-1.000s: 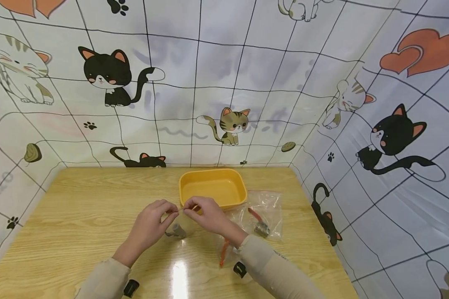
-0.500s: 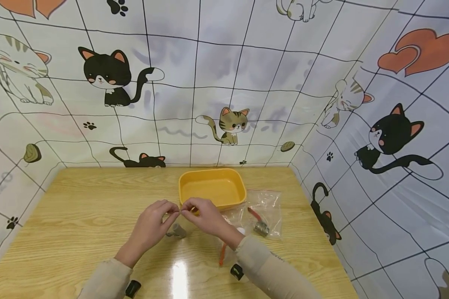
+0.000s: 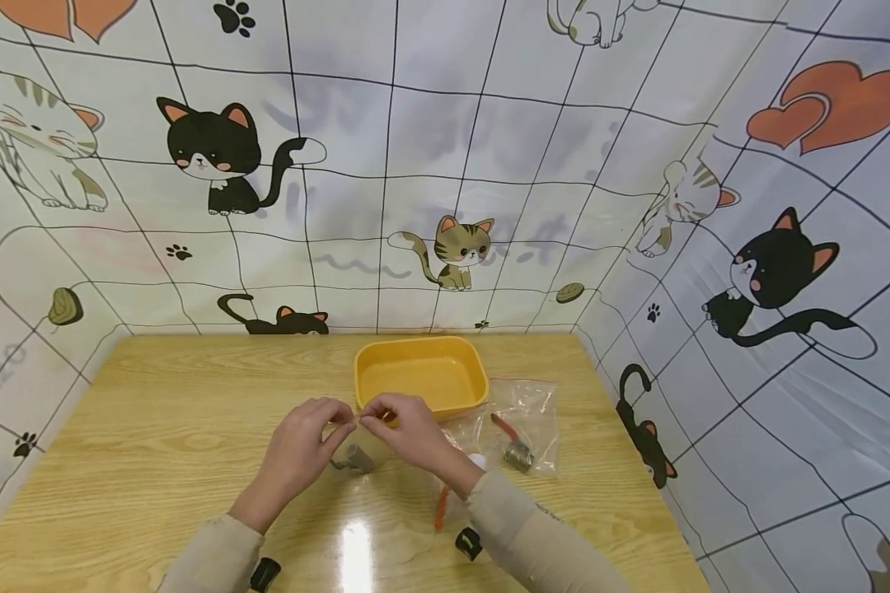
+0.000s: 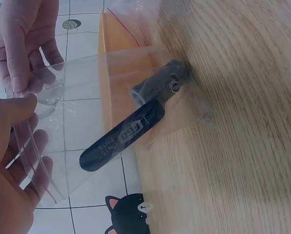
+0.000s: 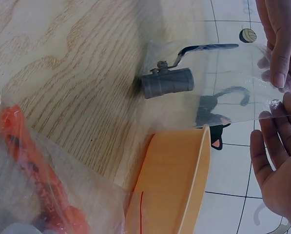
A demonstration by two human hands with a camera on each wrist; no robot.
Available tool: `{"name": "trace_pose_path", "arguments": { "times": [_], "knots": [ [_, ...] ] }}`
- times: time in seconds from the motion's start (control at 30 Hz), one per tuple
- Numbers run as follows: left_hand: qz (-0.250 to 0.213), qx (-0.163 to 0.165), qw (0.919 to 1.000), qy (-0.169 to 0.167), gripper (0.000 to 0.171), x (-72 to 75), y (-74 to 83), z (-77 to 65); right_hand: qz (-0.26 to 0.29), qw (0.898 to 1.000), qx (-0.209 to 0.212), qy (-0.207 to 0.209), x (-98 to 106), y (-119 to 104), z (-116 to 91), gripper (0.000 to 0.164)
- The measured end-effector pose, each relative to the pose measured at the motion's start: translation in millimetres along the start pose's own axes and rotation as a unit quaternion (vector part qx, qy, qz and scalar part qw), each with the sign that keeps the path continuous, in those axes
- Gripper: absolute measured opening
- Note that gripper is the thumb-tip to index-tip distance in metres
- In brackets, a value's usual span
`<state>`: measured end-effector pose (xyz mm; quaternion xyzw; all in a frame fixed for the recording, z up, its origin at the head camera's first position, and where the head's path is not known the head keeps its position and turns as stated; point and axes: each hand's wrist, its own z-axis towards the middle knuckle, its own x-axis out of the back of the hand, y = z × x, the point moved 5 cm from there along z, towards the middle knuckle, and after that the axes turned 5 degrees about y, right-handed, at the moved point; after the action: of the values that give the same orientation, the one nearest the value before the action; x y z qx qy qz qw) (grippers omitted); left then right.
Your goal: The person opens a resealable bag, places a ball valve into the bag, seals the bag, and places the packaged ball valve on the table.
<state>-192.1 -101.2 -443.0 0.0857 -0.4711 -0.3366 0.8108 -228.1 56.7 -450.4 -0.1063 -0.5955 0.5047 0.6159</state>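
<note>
Both hands hold the top edge of a clear zip-lock bag (image 4: 82,97) in front of the yellow tray. My left hand (image 3: 300,441) pinches one side of the zip edge, thumb against fingertips. Close beside it, my right hand (image 3: 408,432) pinches the same edge, fingertips nearly meeting the left ones. Inside the bag is a grey metal ball valve (image 5: 167,83) with a dark blue lever handle (image 4: 126,134) bearing printed letters. The valve lies at the bag's lower end, close over the wooden table. In the head view the valve (image 3: 358,458) shows below the hands.
A yellow tray (image 3: 423,375) stands at the back, just beyond the hands. Right of it lies a clear bag holding a valve with a red handle (image 3: 517,453). An orange-red handle (image 5: 43,175) in another bag lies under the right forearm. Cat-printed sheeting (image 3: 341,165) walls the table.
The right fingertips have moved slightly left, closer to the left ones, along the bag's edge. A white round thing has come into view beside the right wrist.
</note>
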Motion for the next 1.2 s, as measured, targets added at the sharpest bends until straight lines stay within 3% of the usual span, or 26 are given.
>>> {"name": "trace_pose_path", "arguments": {
  "times": [0.47,0.7,1.0,1.2],
  "knots": [
    [0.011,0.008,0.9998,0.011,0.012,0.7,2.4,0.4,-0.012,1.0,-0.016,0.023,8.7,4.1,1.8,0.012],
    [0.003,0.003,1.0,0.005,0.012,-1.0,4.1,1.7,-0.018,0.999,0.004,0.029,11.1,4.4,1.2,0.012],
    [0.009,-0.014,0.9996,0.021,0.017,-2.7,4.9,2.2,-0.024,1.0,-0.001,-0.001,9.1,1.7,0.2,0.012],
    [0.013,-0.008,0.9998,0.011,0.014,-4.1,5.4,1.9,-0.039,0.999,-0.001,-0.006,9.8,-0.4,0.8,0.015]
  ]
}}
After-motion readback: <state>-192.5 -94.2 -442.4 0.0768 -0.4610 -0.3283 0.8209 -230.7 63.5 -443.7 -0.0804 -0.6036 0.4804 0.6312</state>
